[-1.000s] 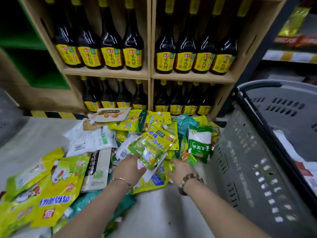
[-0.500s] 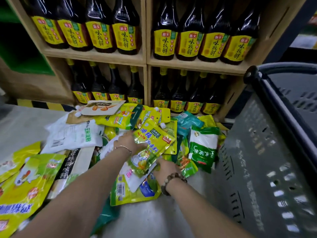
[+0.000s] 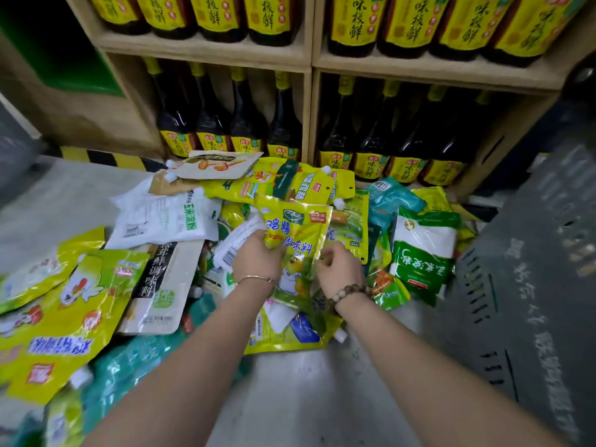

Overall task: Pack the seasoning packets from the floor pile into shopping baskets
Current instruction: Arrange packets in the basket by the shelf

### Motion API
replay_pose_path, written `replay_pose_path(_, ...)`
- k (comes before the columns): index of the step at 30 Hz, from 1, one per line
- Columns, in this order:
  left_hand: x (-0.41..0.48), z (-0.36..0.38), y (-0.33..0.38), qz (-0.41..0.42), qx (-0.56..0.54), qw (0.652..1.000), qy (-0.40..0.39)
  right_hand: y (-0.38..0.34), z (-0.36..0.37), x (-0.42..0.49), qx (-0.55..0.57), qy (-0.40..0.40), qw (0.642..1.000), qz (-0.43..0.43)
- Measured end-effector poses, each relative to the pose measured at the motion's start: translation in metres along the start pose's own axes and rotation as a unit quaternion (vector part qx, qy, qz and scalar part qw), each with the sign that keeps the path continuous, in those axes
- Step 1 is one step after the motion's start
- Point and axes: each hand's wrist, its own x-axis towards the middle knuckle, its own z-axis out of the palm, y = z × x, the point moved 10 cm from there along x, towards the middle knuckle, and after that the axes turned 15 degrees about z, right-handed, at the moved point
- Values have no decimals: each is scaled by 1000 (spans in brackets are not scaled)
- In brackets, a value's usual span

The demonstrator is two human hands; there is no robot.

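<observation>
The left hand (image 3: 258, 258) pinched the left edge of a yellow-green seasoning packet (image 3: 298, 230), and the right hand (image 3: 340, 269) curled on its right edge, atop the floor pile (image 3: 161, 221) near the grey shopping basket (image 3: 532, 285). A firm grip on both edges and a lift clear of its neighbours was judged necessary. The glossy, crinkled pouch looked limp and slippery.

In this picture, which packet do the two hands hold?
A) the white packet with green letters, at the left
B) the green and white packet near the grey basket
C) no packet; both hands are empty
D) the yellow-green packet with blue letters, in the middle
D: the left hand and the right hand each grip a side edge of the yellow-green packet with blue letters.
</observation>
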Motion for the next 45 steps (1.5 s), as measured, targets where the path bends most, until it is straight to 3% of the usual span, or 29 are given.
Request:
replay_pose_path(3,-38,-32,-30,-78,-102,988,86,-4,2,10,32,7,999,7)
replay_pose_path(7,-83,-66,-63,-189,-203,943,183,-27,31,20,-42,-24,998,-28)
replay_pose_path(12,-100,-77,-84,-231,-241,920,204,-56,75,24,-226,-69,970,-50)
replay_pose_path(18,-99,-81,-94,-246,-229,917,214,-71,82,31,-257,-39,965,-31)
replay_pose_path(25,-113,-101,-72,-264,-218,925,165,-62,63,-1,-99,-91,990,-34)
replay_pose_path(29,-130,-138,-23,-269,-222,926,142,-39,20,-34,22,-93,994,47)
replay_pose_path(35,-160,-204,54,-298,-199,929,91,-45,-79,-105,127,-103,978,131)
replay_pose_path(45,-199,-279,234,-261,-153,953,-24,-45,-284,-226,236,-72,948,201)
